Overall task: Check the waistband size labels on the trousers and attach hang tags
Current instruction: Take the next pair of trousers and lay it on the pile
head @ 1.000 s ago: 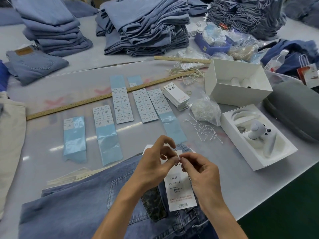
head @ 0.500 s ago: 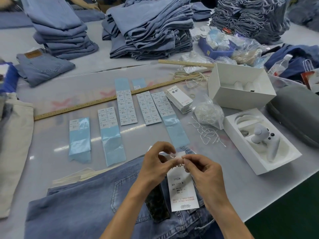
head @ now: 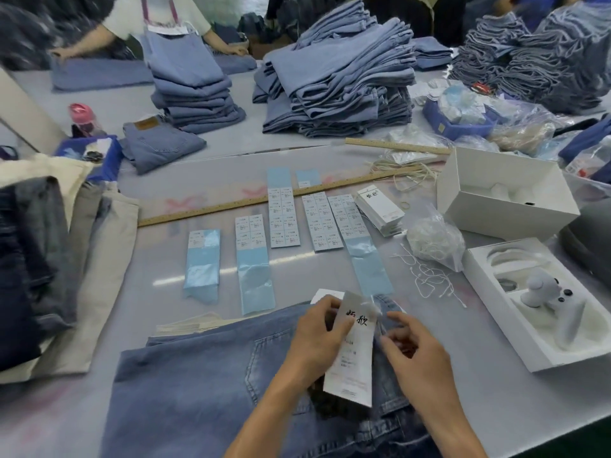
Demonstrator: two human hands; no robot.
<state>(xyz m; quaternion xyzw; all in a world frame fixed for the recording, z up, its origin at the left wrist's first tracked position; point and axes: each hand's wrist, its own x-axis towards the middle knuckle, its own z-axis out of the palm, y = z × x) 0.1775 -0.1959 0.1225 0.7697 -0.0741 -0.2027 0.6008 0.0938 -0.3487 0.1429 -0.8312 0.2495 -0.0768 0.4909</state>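
Observation:
A pair of blue denim trousers [head: 198, 385] lies flat at the near edge of the table. Over its waistband my left hand [head: 319, 338] holds a white hang tag [head: 353, 355] with black characters, thumb on the tag's face. My right hand [head: 413, 352] is just right of the tag, fingers curled; what it pinches is blurred, perhaps the tag's string. A stack of white hang tags [head: 380, 206] lies further back, near loose white strings [head: 429, 279] and a bag of strings [head: 436, 239].
Several blue sticker sheets [head: 284, 216] lie in rows beside a long wooden ruler [head: 231, 206]. White boxes [head: 502, 193] and a tray with a white controller [head: 542, 302] stand right. Folded jeans stacks [head: 340, 84] fill the back; garments [head: 49, 259] pile left. A person works at far left.
The camera has tilted up, showing more of the far table. The hang tag is now lifted and turned upright in my left hand; my right hand has drawn slightly away to the right.

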